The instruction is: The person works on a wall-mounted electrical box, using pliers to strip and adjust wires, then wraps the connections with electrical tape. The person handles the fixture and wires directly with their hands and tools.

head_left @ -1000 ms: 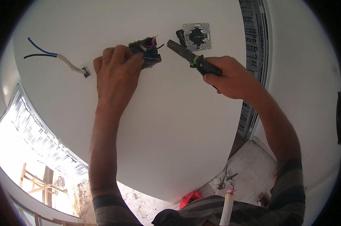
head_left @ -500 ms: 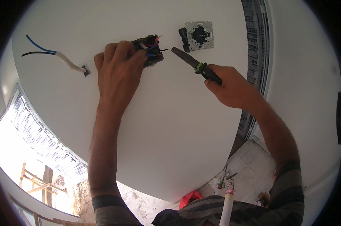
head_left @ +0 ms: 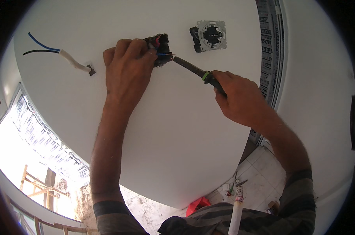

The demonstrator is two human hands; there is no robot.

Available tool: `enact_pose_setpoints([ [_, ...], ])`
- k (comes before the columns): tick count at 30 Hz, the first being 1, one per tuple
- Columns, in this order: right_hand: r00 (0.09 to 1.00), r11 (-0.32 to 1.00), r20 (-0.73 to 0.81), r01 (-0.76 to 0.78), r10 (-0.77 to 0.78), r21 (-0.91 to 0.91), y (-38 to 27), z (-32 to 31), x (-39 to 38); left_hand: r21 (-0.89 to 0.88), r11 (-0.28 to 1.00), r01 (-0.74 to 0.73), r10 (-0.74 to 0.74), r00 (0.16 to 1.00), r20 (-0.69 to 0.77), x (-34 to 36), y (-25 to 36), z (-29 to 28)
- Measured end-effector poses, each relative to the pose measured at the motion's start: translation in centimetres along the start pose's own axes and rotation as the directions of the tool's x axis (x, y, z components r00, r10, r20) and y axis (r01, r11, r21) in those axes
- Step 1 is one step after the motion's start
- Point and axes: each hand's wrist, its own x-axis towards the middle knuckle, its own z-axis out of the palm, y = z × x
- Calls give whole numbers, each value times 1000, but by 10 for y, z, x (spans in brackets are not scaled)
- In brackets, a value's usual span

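Note:
My left hand (head_left: 126, 66) is at the wall box (head_left: 163, 43), which is set in the white wall (head_left: 177, 129) and shows dark, rough edges. Its fingers pinch a blue wire (head_left: 162, 54) whose bare end points right. A red wire (head_left: 158, 40) shows deeper in the box; the fingers cover the box's left part. My right hand (head_left: 240, 96) is closed around the black handle of a knife (head_left: 189, 65) with a green band. The knife's dark blade slants up to the left, its tip close by the bared wire end. Whether they touch I cannot tell.
A socket or switch insert (head_left: 212, 35) with a grey metal frame is on the wall at upper right. To the left, a white cable (head_left: 73, 62) with blue and black cores sticks out. Low down are a cigarette (head_left: 236, 215), a red item (head_left: 198, 206) and the tiled floor (head_left: 259, 172).
The knife has come left and slightly down, bringing its tip close to the wire end. My left fingers have shifted slightly right, and a black wire end seen earlier no longer shows.

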Motion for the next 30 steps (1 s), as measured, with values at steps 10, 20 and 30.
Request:
enact_pose_setpoints([
  [10, 999, 999, 32, 15, -17, 38, 1, -3, 8, -105, 993, -62, 40, 979, -200, -2, -9, 11],
  [20, 996, 994, -24, 83, -85, -74, -5, -5, 11, -73, 997, 1, -1, 1000, -3, -4, -9, 6],
  [30, 996, 998, 79, 40, -44, 48, -3, -16, 11, 7, 997, 73, -72, 996, -48, -11, 8, 12],
])
